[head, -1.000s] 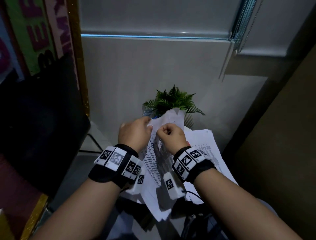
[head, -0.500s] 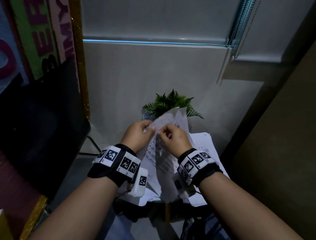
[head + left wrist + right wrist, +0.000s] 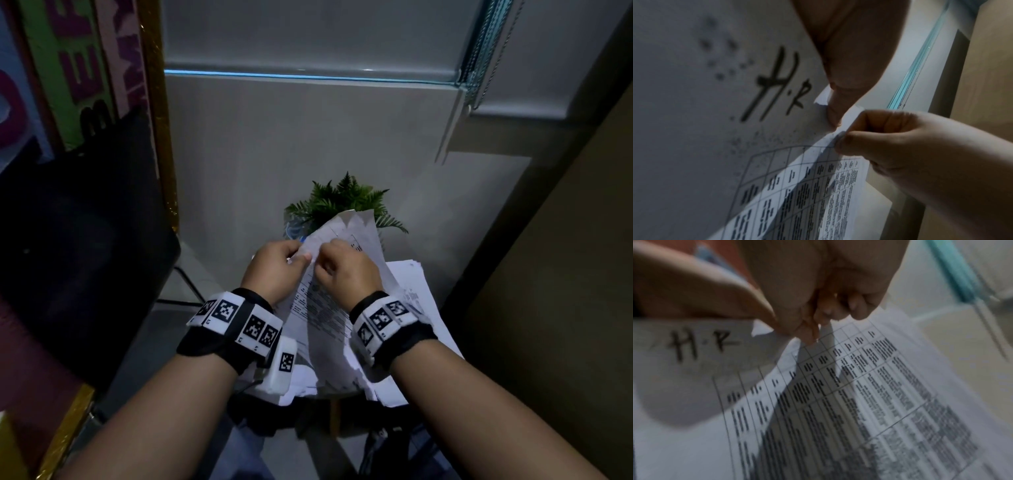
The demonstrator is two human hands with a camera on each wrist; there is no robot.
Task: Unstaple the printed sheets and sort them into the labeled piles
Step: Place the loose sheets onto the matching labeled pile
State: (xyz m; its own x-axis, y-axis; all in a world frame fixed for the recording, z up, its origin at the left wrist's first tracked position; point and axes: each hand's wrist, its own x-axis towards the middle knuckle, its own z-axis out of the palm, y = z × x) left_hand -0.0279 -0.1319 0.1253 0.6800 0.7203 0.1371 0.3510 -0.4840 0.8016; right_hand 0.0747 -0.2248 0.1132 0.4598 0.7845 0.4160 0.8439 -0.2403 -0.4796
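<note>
Unstapling step under way. Left hand [image 3: 274, 269] and right hand [image 3: 346, 270] both pinch torn corner of stapled sheets [image 3: 322, 308], fingers clamped, held above paper pile [image 3: 421, 301]. Staple itself not visible. Top sheet marked "H.R" [image 3: 777, 84]. Next: probably separate sheets gently, then sort by label.

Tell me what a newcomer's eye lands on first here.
Both hands, the left hand and right hand, pinch the top corner of white printed sheets with a table grid, raised at centre. Handwritten black "H.R" lettering sits beside that torn corner. Behind them stands a green fern-like plant.
</note>
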